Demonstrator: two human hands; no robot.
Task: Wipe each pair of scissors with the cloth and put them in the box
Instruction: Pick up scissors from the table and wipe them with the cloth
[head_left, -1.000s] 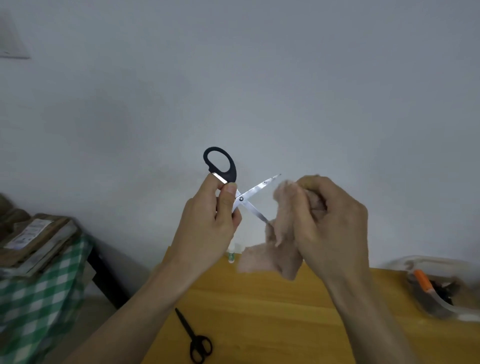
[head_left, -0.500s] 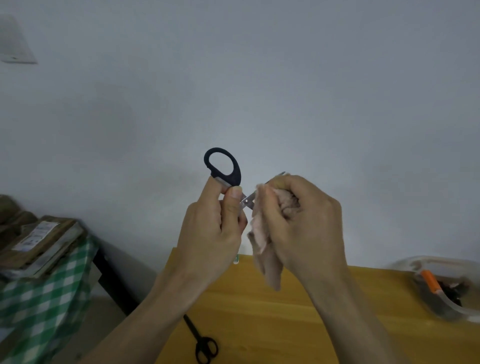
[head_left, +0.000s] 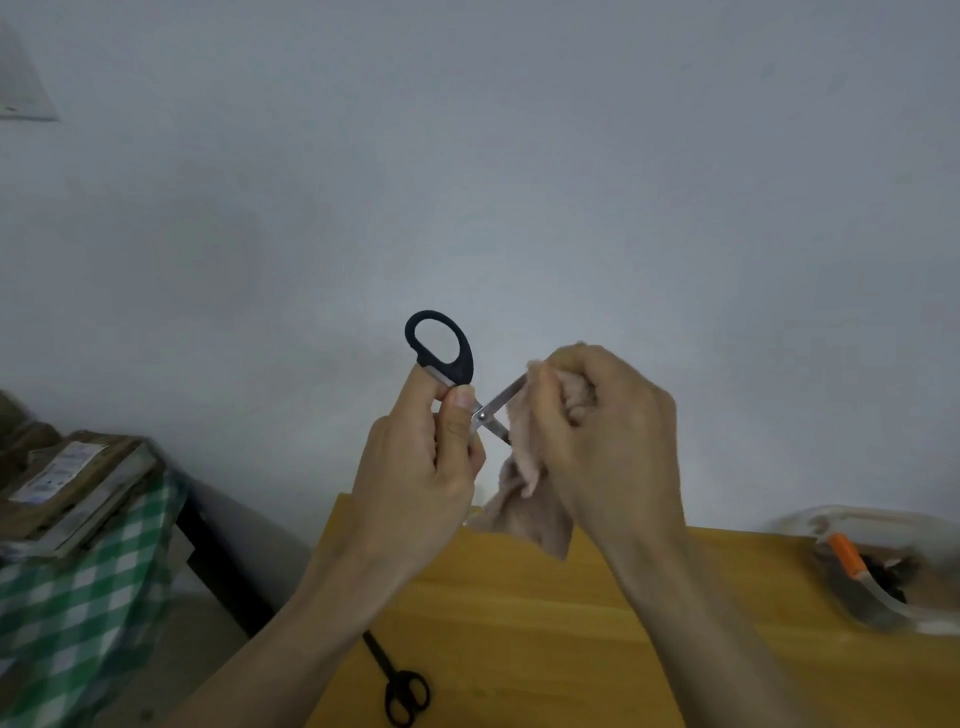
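Head view: the left hand (head_left: 421, 462) grips the black-handled scissors (head_left: 447, 358), blades parted, held up over the tabletop's far edge. The right hand (head_left: 602, 436) pinches the cloth (head_left: 524, 499) round one blade. Wiping looks midway. Another pair (head_left: 400, 686) lies near the near-left corner, seemingly unwiped; the box (head_left: 883, 525) at the right edge holds some already.

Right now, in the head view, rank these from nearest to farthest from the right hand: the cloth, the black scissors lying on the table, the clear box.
Measured from the right hand:
1. The cloth: gripped in that hand, bunched round the blades.
2. The clear box: on the table's right edge.
3. The black scissors: flat on the table, lower left, beneath the left forearm.
Items 2 and 3 are close in this view.
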